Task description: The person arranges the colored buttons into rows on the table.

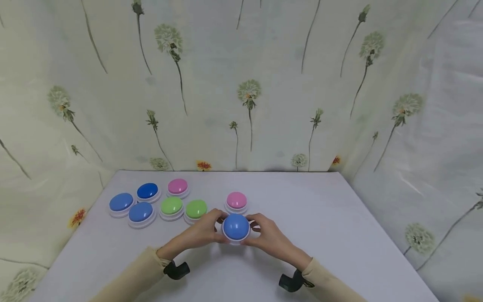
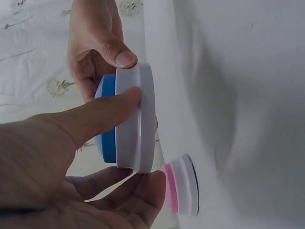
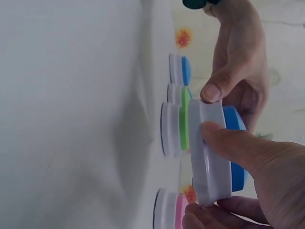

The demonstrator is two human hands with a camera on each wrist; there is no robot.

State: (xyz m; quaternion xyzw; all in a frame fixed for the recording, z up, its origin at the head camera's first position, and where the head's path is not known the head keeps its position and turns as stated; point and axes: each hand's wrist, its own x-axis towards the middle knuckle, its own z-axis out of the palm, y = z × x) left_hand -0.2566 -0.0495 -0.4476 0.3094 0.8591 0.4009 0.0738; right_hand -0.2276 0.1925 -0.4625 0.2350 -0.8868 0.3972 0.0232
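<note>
"Table (image 1: 320, 209) first: what do you see, left to right?"

"I see three blue buttons (image 1: 140, 212), then two green buttons (image 1: 171, 205) with a pink button (image 1: 177, 186) behind. Next, the left hand (image 1: 203, 232), its thumb and fingers curled onto the held blue button (image 1: 236, 227)."

"Where does that sit in the grip?"

"Between both hands, up off the table, white base pinched from either side. A second pink button (image 1: 237, 200) stands on the table just beyond it. Last, I have the right hand (image 1: 269, 237), thumb near and fingers far, gripping the base's right edge."
</note>
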